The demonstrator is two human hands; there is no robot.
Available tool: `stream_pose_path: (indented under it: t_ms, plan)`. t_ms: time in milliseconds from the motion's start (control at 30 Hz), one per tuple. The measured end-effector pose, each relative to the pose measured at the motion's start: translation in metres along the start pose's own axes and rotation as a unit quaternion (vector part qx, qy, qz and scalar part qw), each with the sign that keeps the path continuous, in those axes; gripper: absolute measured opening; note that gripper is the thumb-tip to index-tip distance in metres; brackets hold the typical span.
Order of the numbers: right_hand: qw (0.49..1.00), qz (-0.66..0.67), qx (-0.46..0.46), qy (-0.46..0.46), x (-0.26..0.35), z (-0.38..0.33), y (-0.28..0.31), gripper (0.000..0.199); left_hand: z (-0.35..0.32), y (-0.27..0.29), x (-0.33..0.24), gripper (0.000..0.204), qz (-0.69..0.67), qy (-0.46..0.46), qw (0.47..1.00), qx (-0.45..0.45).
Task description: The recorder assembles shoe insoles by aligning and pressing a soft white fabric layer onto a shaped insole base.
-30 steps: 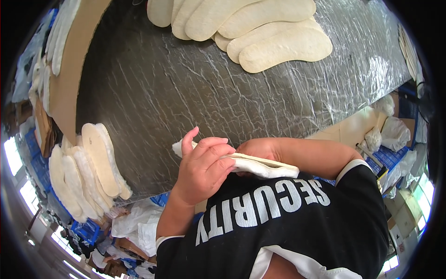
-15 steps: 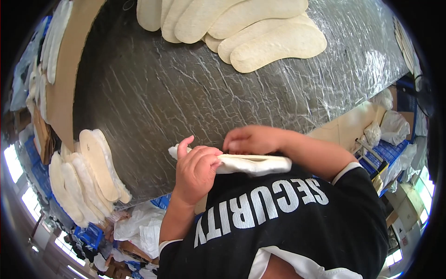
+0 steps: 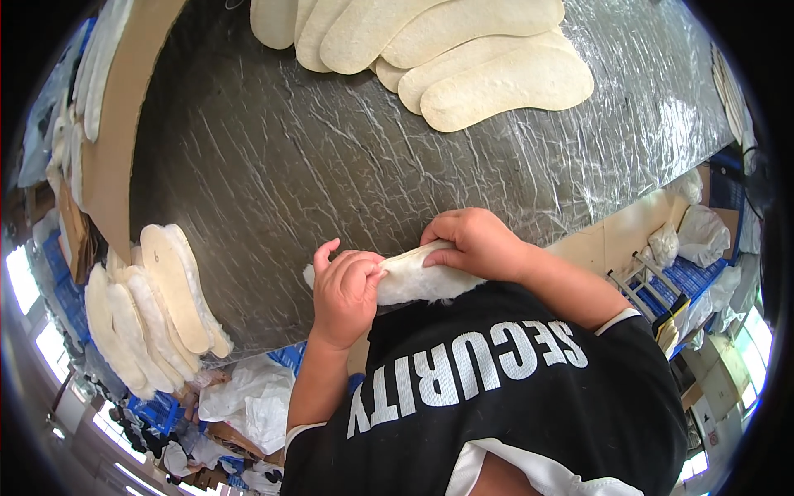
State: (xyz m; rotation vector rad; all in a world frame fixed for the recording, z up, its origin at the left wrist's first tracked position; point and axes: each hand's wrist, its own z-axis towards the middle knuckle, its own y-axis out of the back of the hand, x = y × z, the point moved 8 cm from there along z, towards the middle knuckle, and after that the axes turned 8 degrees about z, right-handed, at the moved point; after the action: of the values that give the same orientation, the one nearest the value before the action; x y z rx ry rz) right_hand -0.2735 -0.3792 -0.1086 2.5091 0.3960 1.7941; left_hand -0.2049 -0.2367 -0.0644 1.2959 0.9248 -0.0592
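Observation:
A white fleece insole [image 3: 418, 279] with a cream backing is held edge-on in front of my chest, near the table's front edge. Its woolly side faces my body. My left hand [image 3: 341, 296] pinches it between thumb and fingers toward its left end, with one finger lifted. My right hand [image 3: 475, 246] grips the upper edge farther right, thumb on the fleece and fingers behind. Part of the insole is hidden by both hands.
Several cream insoles [image 3: 513, 87] lie fanned out, overlapping, at the table's far side. More fleece insoles [image 3: 178, 289] are piled at the left, next to an upright cardboard sheet [image 3: 124, 124]. Crinkled clear film covers the dark table [image 3: 281, 182]. White bags [image 3: 248, 405] sit below its edge.
My right hand has come down onto the insole and taken hold of its upper edge. The insole has turned to show more fleece. My left hand keeps its grip.

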Motion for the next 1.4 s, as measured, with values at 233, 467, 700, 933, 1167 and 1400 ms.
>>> stream_pose_path:
  t_ms: [233, 467, 700, 933, 1167, 1400]
  plan:
    - [0.985, -0.157, -0.063, 0.04, 0.004, 0.009, -0.004, 0.021, 0.003, -0.009, 0.011, 0.012, 0.016, 0.024, 0.999, -0.035]
    - [0.914, -0.321, -0.107, 0.223, 0.04, -0.008, -0.019, 0.046, -0.01, -0.017, 0.013, 0.059, 0.169, 0.014, 0.985, -0.037]
    - [0.939, -0.249, -0.128, 0.2, 0.033, 0.008, -0.011, 0.054, -0.016, -0.007, 0.028, 0.049, 0.128, 0.051, 0.989, -0.049]
    - [0.957, -0.233, -0.112, 0.132, 0.025, 0.052, -0.01, 0.027, 0.025, -0.007, 0.04, 0.017, 0.075, 0.064, 0.995, -0.01]
    - [0.939, -0.268, -0.12, 0.18, 0.023, 0.057, -0.017, 0.011, 0.025, -0.013, 0.041, 0.016, 0.058, 0.038, 0.996, -0.049]
    - [0.931, -0.291, -0.119, 0.183, 0.024, 0.06, -0.017, 0.01, 0.028, -0.021, 0.044, 0.019, 0.068, 0.029, 0.995, -0.067]
